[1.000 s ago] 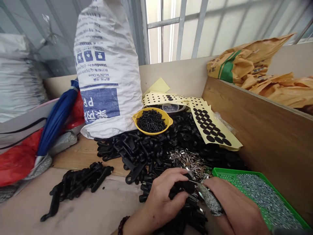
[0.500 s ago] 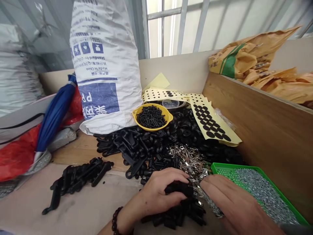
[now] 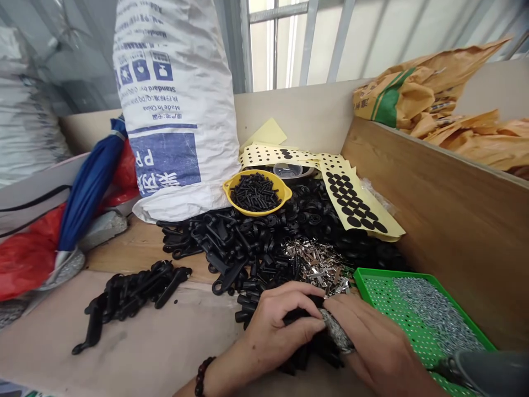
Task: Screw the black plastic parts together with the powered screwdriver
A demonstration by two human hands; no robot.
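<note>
My left hand is closed around a black plastic part, mostly covered by the fingers. Against it, my right hand is curled, its fingertips meeting the left fingers at the part. A grey speckled piece shows under the right hand's fingers; its kind is unclear. Beneath both hands lie black plastic tubes. Just beyond is a heap of small shiny metal clips. Right of the hands stands a green perforated tray with many small screws.
A dark grey cylindrical tool reaches over the tray's near corner. Black handles lie in a pile at left. Behind are a yellow bowl of black screw-like pieces, a white sack, sticker sheets and a wooden side wall.
My right hand has moved left, from beside the metal clips to meet the left hand at the black part. The dark grey tool now shows more over the tray. The view has shifted slightly.
</note>
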